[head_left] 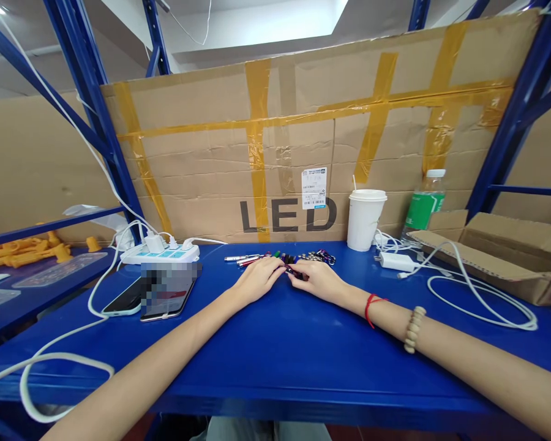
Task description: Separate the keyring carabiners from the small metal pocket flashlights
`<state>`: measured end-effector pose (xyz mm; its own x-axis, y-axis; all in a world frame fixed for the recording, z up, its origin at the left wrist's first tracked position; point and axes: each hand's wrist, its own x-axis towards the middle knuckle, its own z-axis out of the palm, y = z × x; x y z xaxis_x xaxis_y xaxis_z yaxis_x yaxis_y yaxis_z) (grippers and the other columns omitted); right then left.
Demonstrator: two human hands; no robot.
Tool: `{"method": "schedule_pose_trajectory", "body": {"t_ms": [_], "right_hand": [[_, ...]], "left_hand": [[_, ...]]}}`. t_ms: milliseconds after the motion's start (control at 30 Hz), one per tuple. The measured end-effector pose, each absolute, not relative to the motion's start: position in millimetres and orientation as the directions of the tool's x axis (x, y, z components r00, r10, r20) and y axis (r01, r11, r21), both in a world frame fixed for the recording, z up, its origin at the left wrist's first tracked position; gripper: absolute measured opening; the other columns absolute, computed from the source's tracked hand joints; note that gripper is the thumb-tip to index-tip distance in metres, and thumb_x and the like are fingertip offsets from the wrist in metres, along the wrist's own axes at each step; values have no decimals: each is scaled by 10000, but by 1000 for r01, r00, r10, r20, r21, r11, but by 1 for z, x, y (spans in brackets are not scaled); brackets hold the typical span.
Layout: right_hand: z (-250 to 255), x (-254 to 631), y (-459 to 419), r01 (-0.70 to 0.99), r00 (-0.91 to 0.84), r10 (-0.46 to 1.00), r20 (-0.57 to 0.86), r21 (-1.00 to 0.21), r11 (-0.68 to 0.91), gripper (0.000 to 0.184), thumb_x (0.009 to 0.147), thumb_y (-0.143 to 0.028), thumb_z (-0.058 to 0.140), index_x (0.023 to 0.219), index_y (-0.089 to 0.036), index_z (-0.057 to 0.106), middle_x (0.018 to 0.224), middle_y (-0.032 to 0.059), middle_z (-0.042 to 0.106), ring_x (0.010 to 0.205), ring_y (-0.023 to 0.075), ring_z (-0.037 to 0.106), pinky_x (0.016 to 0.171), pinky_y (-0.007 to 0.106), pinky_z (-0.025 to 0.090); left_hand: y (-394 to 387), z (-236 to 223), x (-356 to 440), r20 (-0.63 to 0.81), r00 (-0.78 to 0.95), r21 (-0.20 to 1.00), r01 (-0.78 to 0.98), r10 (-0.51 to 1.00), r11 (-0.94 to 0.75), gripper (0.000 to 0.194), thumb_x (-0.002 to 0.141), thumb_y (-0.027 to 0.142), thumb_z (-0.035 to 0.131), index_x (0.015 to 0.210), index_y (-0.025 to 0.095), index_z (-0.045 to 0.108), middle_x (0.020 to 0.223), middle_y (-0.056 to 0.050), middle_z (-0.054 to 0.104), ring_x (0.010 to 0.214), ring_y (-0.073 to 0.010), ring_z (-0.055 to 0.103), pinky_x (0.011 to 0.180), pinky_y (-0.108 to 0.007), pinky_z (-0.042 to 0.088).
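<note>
At the middle of the blue shelf, my left hand [259, 277] and my right hand [319, 280] meet almost fingertip to fingertip. My right fingers are curled on a small dark, reddish piece [298, 275], mostly covered by them. My left fingers are bent and pressed together at the other end of it, and what they grip is hidden. Several slim pens [241, 260] lie just beyond my left hand. Behind my right hand are a cluster of small shiny metallic parts [320, 256] and some small black pieces [286, 258], too small to name.
Two phones [123, 296] lie at left before a white power strip [161, 252] with cables. At right stand a white paper cup [365, 222], a green-labelled bottle [425, 205], a white charger [397, 262] with looped cable, and an open cardboard box [509, 257]. Cardboard [202, 171] walls the back.
</note>
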<state>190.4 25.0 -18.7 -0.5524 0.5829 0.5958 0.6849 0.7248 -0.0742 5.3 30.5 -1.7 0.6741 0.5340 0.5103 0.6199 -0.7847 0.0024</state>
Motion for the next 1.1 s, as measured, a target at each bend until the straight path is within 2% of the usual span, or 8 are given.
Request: {"method": "schedule_pose_trajectory", "body": {"t_ms": [100, 267, 433, 567, 733, 900, 1100], "right_hand": [[-19, 191, 24, 683, -571, 568, 593, -42, 729, 202, 831, -245, 452, 706, -171, 591, 652, 30, 577, 571, 120, 512, 549, 218, 369], [-18, 192, 26, 687, -578, 551, 602, -5, 726, 171, 823, -229, 461, 715, -161, 575, 642, 22, 550, 554, 109, 479, 535, 211, 341], [-18, 192, 27, 683, -564, 535, 629, -9, 730, 170, 809, -167, 456, 673, -163, 557, 616, 6, 504, 549, 102, 442, 543, 208, 321], [-15, 192, 26, 676, -524, 551, 650, -76, 733, 198, 831, -181, 436, 675, -165, 557, 613, 2, 486, 562, 106, 436, 565, 213, 327], [-11, 194, 25, 651, -426, 593, 683, -223, 725, 225, 877, -242, 391, 874, -157, 599, 681, 18, 525, 633, 120, 483, 607, 219, 362], [-14, 194, 27, 628, -399, 593, 699, -263, 732, 272, 887, -278, 380, 995, -151, 594, 720, 30, 545, 664, 128, 505, 632, 230, 387], [-14, 195, 25, 627, -428, 594, 681, -249, 738, 288, 897, -289, 360, 1006, -163, 594, 760, 42, 560, 701, 137, 521, 666, 243, 402]], "left_hand": [[31, -2, 4, 506, 686, -14, 612, 522, -791, 263, 915, 284, 300, 903, 160, 532, 927, -57, 619, 867, -164, 574, 782, -288, 448], [33, -4, 4, 509, 686, -11, 610, 520, -793, 270, 914, 306, 299, 899, 172, 532, 917, -46, 625, 853, -163, 584, 759, -282, 454], [33, -5, 4, 498, 678, 26, 611, 540, -791, 252, 910, 319, 314, 906, 181, 526, 927, -38, 625, 860, -166, 587, 757, -280, 448], [31, -4, 5, 476, 647, 133, 616, 595, -777, 243, 913, 334, 297, 940, 200, 499, 932, -22, 613, 852, -158, 587, 738, -267, 443], [26, -3, 9, 357, 606, 260, 666, 711, -699, 278, 918, 356, 240, 1011, 207, 454, 901, -24, 611, 738, -164, 607, 627, -260, 446], [28, -7, 10, 363, 604, 235, 677, 709, -697, 321, 910, 383, 252, 1087, 216, 462, 927, -37, 625, 769, -192, 621, 674, -291, 454], [30, -9, 7, 416, 611, 169, 676, 674, -717, 347, 904, 390, 277, 1110, 219, 498, 951, -43, 644, 800, -199, 626, 689, -290, 460]]}}
